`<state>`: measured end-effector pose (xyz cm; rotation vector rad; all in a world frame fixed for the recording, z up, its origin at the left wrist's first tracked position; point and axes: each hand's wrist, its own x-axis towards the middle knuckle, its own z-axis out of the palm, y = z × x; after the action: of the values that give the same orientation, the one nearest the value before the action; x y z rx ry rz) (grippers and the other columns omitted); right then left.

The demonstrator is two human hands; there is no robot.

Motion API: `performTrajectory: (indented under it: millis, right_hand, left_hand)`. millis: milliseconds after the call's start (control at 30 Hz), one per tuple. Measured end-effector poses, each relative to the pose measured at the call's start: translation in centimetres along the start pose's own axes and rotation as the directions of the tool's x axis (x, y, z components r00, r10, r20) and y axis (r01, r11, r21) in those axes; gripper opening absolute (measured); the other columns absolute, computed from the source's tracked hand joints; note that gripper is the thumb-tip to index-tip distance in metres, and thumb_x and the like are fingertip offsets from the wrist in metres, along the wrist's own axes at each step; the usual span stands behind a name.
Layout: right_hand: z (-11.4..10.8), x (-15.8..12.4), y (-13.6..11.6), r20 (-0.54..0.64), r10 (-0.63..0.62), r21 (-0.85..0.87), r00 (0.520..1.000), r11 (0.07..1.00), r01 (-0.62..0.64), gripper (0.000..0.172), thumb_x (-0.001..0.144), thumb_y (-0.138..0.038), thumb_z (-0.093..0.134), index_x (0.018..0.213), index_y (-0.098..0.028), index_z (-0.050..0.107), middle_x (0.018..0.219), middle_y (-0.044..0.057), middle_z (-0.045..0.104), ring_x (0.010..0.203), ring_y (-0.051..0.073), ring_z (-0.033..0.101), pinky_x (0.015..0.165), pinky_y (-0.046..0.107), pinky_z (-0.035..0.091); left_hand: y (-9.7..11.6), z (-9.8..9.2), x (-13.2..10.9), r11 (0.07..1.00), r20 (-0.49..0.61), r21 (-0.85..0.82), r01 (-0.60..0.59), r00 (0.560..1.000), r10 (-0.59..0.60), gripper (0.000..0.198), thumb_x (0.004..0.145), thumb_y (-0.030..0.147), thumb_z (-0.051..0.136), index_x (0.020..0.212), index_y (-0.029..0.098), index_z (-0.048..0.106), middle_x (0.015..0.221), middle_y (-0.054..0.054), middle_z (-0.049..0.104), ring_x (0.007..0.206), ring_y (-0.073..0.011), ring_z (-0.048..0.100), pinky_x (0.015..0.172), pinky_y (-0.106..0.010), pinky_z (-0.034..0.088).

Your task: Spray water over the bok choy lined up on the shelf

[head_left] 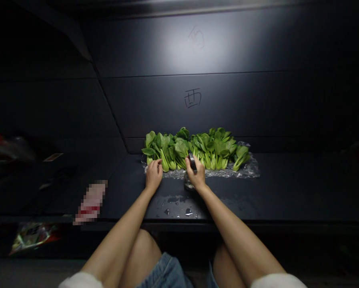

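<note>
Head view: left hand (153, 175) curls on bok choy (164, 158), right hand (195, 174) grips dark handle (192, 162).

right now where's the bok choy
Head view: leafy green bok choy lies on clear plastic film on the dark counter, just past left hand and right hand.

Hand passage: along the matte black worktop (302, 192), right of the right hand (196, 174), beside the row of green bok choy (194, 150) on crinkled clear plastic film (236, 172). Obstruction: a transparent round container (188, 182) under that hand.
</note>
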<state>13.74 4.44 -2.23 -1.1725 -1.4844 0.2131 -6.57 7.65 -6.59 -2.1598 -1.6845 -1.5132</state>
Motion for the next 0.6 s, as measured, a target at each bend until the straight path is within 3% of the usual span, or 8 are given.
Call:
performTrajectory:
  millis: [167,333,600]
  right_hand:
    - [-1.1,0.2,0.7,-0.023,0.037,-0.018,0.999,0.999,-0.037,0.032,0.095,-0.044,0.044,0.081,-0.020,0.060,0.070,0.004,0.063,0.063,0.018,0.056,0.062,0.027,0.040]
    - [-2.2,0.6,1.5,-0.082,0.092,-0.034,0.992,0.995,-0.095,0.030,0.094,-0.044,0.045,0.081,-0.021,0.060,0.072,0.004,0.065,0.065,0.019,0.057,0.063,0.028,0.040]
    - [-2.7,0.6,1.8,-0.074,0.064,-0.027,0.995,0.997,-0.066,0.028,0.093,-0.043,0.045,0.085,-0.021,0.060,0.077,0.006,0.067,0.070,0.021,0.061,0.067,0.029,0.043]
  left_hand:
    - [2.7,2.4,0.7,0.998,0.081,-0.055,-0.023,0.996,0.027,0.024,0.091,0.020,0.047,0.109,0.016,0.063,0.102,-0.009,0.069,0.092,-0.0201,0.063,0.089,-0.036,0.050]
    - [3.9,4.2,0.9,0.999,0.160,-0.031,0.027,0.987,-0.021,0.029,0.090,0.023,0.054,0.117,0.014,0.061,0.097,-0.008,0.069,0.085,-0.0187,0.064,0.086,-0.035,0.051]
    - [6.4,6.2,1.6,0.971,0.257,0.220,-0.090,0.966,0.031,0.050,0.090,0.033,0.057,0.137,0.016,0.051,0.128,-0.014,0.059,0.120,-0.0263,0.056,0.100,-0.039,0.045]
